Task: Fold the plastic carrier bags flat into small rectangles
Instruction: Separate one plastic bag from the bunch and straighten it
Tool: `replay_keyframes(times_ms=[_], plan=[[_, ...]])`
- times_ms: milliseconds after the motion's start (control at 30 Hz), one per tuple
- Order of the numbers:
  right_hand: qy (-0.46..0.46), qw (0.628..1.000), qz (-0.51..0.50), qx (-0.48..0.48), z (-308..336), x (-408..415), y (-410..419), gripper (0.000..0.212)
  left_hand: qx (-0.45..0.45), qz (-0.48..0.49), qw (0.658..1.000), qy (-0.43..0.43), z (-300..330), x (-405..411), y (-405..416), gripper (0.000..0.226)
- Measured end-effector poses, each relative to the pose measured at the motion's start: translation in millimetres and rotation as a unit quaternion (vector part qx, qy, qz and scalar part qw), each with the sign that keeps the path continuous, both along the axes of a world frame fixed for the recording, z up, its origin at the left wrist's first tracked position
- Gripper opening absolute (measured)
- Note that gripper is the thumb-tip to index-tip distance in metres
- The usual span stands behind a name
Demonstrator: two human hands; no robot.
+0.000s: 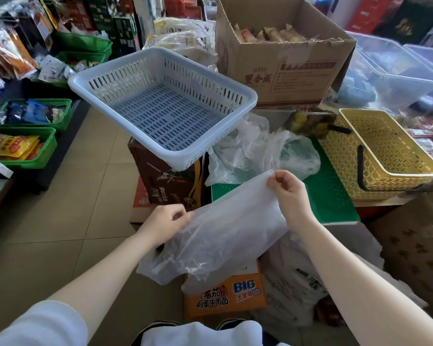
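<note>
shop clutter fills the frame; a blue basket point(160, 101) sits upper centre. at centre, left hand point(164, 222) and right hand point(289, 189) each pinch an edge of a translucent bag point(225, 238), stretched mid-air. flattening seems underway; next likely needs a lengthwise fold. more bags point(258, 151) wait behind.

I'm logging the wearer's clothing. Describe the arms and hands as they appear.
Both forearms are bare, and so are the left hand and right hand: no gloves, rings, watch or bracelets visible. A white short sleeve covers the left upper arm. The right sleeve is out of view.
</note>
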State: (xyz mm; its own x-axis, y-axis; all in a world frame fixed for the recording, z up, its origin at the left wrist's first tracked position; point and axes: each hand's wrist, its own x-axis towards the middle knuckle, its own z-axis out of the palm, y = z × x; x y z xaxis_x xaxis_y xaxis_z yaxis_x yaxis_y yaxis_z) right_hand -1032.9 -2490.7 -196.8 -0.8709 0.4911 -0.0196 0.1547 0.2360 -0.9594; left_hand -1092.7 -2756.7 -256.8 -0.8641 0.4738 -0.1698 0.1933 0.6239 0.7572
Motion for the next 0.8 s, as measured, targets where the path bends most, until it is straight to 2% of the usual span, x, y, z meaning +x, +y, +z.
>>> replay_keyframes(times_ms=[100,200,267,400,533,567,600,633,667,733,800], plan=[[0.017,0.997,0.074,-0.028,3.5,2.5,-13.7,0.019,0.035,-0.033,0.998,-0.039,17.5,0.6,15.9,0.019],[0.040,0.988,0.120,-0.086,9.8,1.1,-28.1,0.023,0.089,-0.076,0.989,-0.092,36.3,6.0,35.4,0.032],[0.053,0.987,0.116,-0.095,12.6,-0.2,-30.7,0.024,0.114,-0.095,0.982,-0.116,41.5,12.1,43.1,0.028],[0.060,0.992,0.063,-0.092,15.5,0.4,-22.2,0.027,0.075,-0.121,0.981,-0.129,35.6,18.1,36.5,0.015],[-0.011,0.995,0.003,0.095,6.6,4.0,-14.3,0.016,0.062,-0.102,0.983,-0.136,24.7,17.1,13.2,0.012],[-0.022,0.989,-0.001,0.145,4.0,7.3,-14.8,0.017,0.060,-0.085,0.987,-0.126,23.8,16.7,9.5,0.013],[-0.011,0.979,0.013,0.204,1.6,11.2,-16.4,0.029,0.060,-0.070,0.989,-0.113,23.9,16.3,7.7,0.014],[0.020,0.960,0.056,0.274,-0.1,15.4,-19.9,0.043,0.061,-0.060,0.991,-0.099,25.9,16.2,7.5,0.013],[0.057,0.926,0.124,0.352,-2.1,19.1,-24.5,0.052,0.062,-0.054,0.993,-0.087,28.5,15.8,8.1,0.012],[0.133,0.820,0.267,0.488,-7.5,24.6,-38.0,0.043,0.072,-0.050,0.993,-0.077,34.7,13.6,9.7,0.009],[0.175,0.731,0.343,0.563,-16.0,25.2,-49.7,0.026,0.092,-0.055,0.991,-0.078,39.0,10.0,9.7,0.008]])
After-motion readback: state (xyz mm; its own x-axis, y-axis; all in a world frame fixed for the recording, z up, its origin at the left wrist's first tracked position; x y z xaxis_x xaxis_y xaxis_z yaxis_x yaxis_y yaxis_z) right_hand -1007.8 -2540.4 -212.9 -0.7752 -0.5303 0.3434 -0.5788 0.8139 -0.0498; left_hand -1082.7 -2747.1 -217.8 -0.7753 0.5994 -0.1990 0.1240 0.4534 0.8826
